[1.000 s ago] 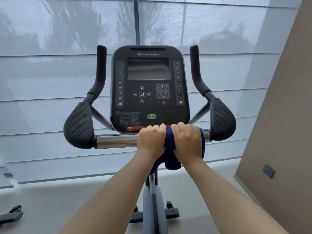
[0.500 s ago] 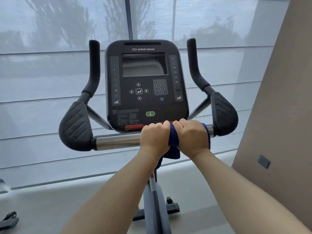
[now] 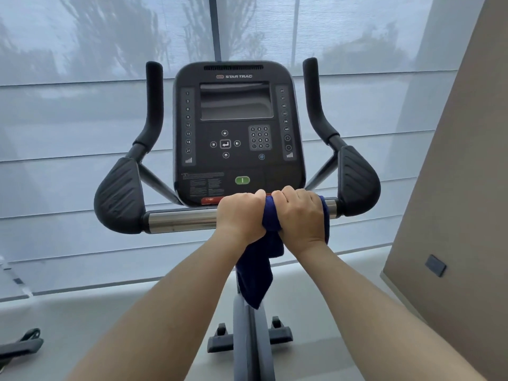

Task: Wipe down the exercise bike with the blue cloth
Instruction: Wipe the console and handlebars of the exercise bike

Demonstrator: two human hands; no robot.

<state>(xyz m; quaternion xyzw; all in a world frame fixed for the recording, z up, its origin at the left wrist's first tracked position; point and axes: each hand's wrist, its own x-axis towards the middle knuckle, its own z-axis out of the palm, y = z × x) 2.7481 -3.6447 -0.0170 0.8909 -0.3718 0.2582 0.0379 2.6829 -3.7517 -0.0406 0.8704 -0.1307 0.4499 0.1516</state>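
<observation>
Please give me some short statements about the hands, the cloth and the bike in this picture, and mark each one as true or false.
1. The right hand grips the blue cloth round the metal bar. True.
2. The green button on the console shows above both hands. True.
3. The left hand lies flat on the console. False: it is curled round the metal bar.
4. The blue cloth covers the screen. False: the screen is bare; the blue cloth is on the metal bar, one end hanging down.

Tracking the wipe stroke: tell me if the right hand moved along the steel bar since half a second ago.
Yes, slightly. The right hand with the blue cloth has slid left along the steel bar, away from the right elbow pad.
</observation>
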